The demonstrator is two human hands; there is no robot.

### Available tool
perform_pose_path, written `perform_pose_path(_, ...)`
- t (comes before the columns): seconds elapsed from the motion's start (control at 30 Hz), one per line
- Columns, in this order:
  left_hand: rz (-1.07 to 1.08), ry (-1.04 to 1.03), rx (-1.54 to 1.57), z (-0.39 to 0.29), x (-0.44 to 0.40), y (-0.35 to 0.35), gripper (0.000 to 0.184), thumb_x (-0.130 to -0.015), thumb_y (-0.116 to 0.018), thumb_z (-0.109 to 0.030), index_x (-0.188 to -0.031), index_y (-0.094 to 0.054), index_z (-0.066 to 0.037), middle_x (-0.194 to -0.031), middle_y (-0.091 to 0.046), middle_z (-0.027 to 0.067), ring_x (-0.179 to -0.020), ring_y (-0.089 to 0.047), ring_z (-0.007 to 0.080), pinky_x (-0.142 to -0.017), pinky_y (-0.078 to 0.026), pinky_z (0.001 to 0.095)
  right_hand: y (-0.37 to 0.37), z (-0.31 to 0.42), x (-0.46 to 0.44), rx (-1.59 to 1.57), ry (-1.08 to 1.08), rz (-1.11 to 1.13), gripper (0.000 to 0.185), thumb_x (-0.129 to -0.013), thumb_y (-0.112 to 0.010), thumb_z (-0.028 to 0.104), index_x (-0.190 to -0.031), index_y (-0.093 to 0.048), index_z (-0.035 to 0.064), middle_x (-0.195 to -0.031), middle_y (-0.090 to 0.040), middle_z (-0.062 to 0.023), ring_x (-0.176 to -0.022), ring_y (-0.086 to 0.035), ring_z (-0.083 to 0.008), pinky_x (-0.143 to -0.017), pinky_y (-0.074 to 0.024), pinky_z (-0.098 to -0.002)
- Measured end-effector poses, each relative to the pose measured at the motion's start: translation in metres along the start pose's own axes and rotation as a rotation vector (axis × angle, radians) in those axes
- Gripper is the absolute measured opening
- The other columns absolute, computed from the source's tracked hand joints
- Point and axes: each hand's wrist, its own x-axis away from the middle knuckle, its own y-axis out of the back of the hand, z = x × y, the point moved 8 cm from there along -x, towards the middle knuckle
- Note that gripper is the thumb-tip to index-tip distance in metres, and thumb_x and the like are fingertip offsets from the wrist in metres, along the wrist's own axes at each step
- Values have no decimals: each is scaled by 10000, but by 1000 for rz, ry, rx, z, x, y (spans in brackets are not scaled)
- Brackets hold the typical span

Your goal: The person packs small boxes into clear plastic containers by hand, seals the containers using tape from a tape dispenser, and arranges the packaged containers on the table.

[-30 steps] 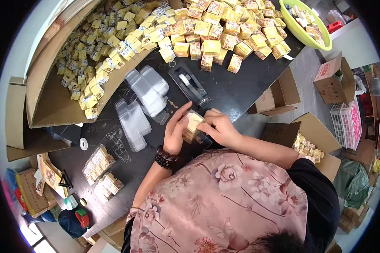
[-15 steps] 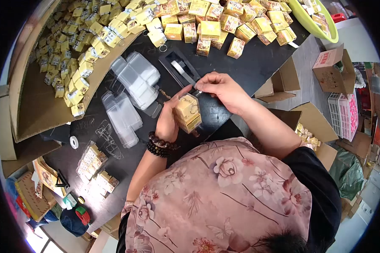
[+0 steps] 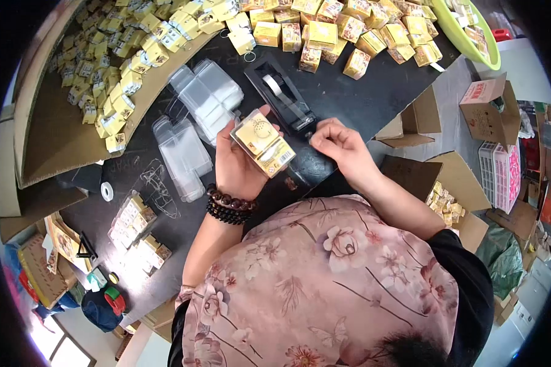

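My left hand [image 3: 232, 168] is closed around a clear plastic case [image 3: 264, 144] with small yellow printed boxes inside; a line drawing and a barcode face up. Just beyond the case stands a black tape dispenser [image 3: 302, 124] with a white tape roll [image 3: 272, 85]. Next to the dispenser's near end, my right hand [image 3: 344, 151] is closed in a pinch at thumb and forefinger. Whether a bit of tape is between those fingertips is too small to make out. Empty clear cases [image 3: 183, 165] lie left of my left hand in two stacks.
A large carton [image 3: 61, 160] full of small yellow boxes stands at the upper left. Loose yellow boxes [image 3: 322, 35] are heaped at the back, beside a yellow-green basin [image 3: 465, 38]. Filled cases [image 3: 131, 223] and a tape roll [image 3: 106, 191] lie left. Open cartons [image 3: 465, 177] stand right.
My left hand has turned the case so its broad face points up and tilted it. My right hand has moved off the case, slightly right and down, to the dispenser's end. The view has shifted slightly.
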Motion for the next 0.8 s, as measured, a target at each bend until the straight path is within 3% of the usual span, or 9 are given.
perform_pose_path(0.07, 26, -33, -13, -4, 7, -4, 651, -981, -288, -502, -1418, -417, -38, -1108, -641, 154, -1024, -628, 272, -700, -583, 438, -28, 19, 13, -155, -77, 142, 107, -891, -682, 120, -852, -666, 21, -1022, -523, -15, -943, -508, -91, -858, -382, -241)
perform_pose_path(0.23, -86, -155, -61, -12, 24, -10, 631, -991, -273, -504, -1391, -467, -57, -1174, -638, 118, -1053, -622, 252, -933, -502, 416, -53, 15, 19, -115, -231, 147, 166, -883, -709, 168, -870, -673, 6, -978, -548, 1, -901, -520, -72, -810, -396, -230)
perform_pose_path(0.37, 38, -167, -2, -9, 39, -13, 622, -1004, -280, -527, -1363, -491, -65, -1211, -625, 62, -1103, -602, 224, -959, -471, 409, -62, 7, 26, -146, -327, 144, 207, -889, -698, 191, -842, -673, -9, -886, -564, 4, -817, -523, -75, -731, -384, -233)
perform_pose_path(0.43, -44, -194, -8, -6, 49, -9, 686, -993, -258, -611, -1358, -460, -67, -1202, -622, 74, -1101, -601, 252, -964, -470, 411, -71, 21, 26, -100, -138, 186, 253, -917, -671, 176, -795, -644, -44, -850, -537, -24, -720, -529, -97, -651, -406, -239)
perform_pose_path(0.47, 122, -231, 41, -6, 49, -6, 713, -986, -234, -634, -1365, -444, -68, -1203, -616, 83, -1103, -599, 258, -966, -469, 421, -73, 24, 24, 39, 16, 233, 236, -927, -652, 148, -792, -648, -45, -858, -535, -36, -737, -523, -107, -663, -406, -237)
perform_pose_path(0.57, 224, -147, 176, 4, 76, -10, 656, -977, -204, -645, -1350, -456, -169, -1228, -589, 50, -1125, -573, 247, -944, -461, 463, -91, 49, 34, 327, 240, 178, 223, -870, -706, 156, -763, -634, -26, -823, -534, -61, -786, -518, -155, -699, -411, -271)
perform_pose_path(0.73, -115, -336, 26, -12, 122, 27, 519, -1040, -300, -487, -1346, -447, -95, -1214, -581, 58, -1062, -590, 220, -918, -472, 383, -142, 57, 44, 681, 535, 320, 213, -766, -771, 130, -759, -611, -10, -868, -536, -110, -848, -532, -274, -721, -433, -356)
perform_pose_path(0.77, -211, -465, -61, -27, 143, 41, 434, -1048, -385, -380, -1314, -479, -50, -1081, -618, 75, -973, -615, 199, -892, -489, 337, -150, 54, 46, 676, 547, 367, 220, -769, -773, 133, -759, -604, -7, -878, -536, -109, -857, -537, -269, -721, -432, -350)
perform_pose_path(0.8, -468, -680, -249, -46, 178, 51, 424, -1045, -425, -272, -1375, -427, -6, -1104, -596, 89, -985, -599, 194, -890, -481, 308, -152, 47, 48, 649, 515, 398, 202, -796, -755, 125, -783, -598, 0, -900, -539, -104, -861, -539, -265, -731, -437, -344)
